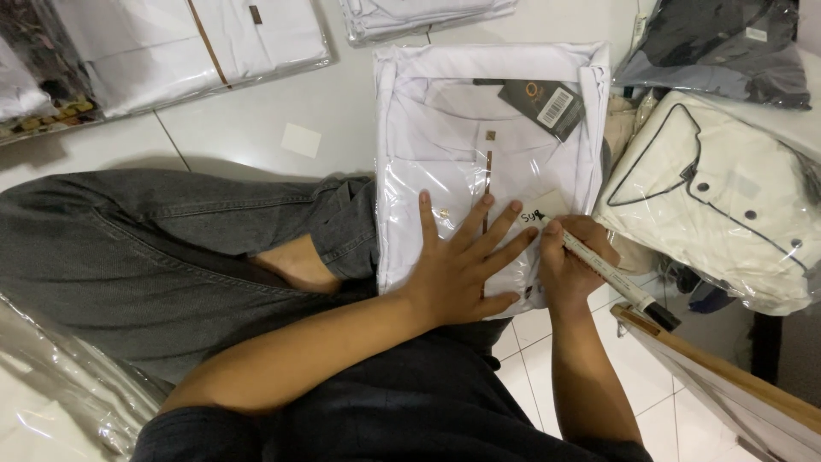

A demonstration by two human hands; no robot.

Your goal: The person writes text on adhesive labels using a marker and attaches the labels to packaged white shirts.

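While my left hand [462, 269] lies flat, fingers spread on the bagged white shirt [487, 154], my right hand [575, 265] pinches a marker [609, 275], its tip on a small paper label [543, 208] just beyond my fingertips. Shirt rests on my knee above white floor tiles [256, 120]; more bagged garments [718, 197] surround.

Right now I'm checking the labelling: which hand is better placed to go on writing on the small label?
The right hand: it holds the marker with its tip on the label. The left hand lies flat on the bagged white shirt, steadying it.
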